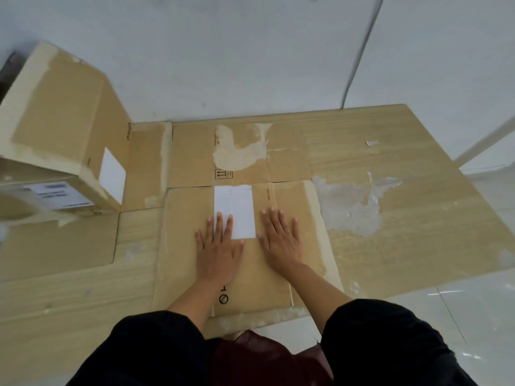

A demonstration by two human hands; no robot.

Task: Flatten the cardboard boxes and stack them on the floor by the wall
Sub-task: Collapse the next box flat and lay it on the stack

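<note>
Hands pressing a flattened box. The left hand and the right hand lie palm-down with fingers straight and spread on the flattened box, gripping nothing. The left fingertips overlap the white label on that box; the right hand lies just beside the label. The box rests on a large cardboard sheet spread on the floor; beyond the label, a second flat box lies against the wall. To the label's left an unflattened box stands upright. Risks, as judged: creased panels may spring up once pressure ends; the smooth sheet could let the box slide off square; the upright box, if it tips, would fall onto the stack.
</note>
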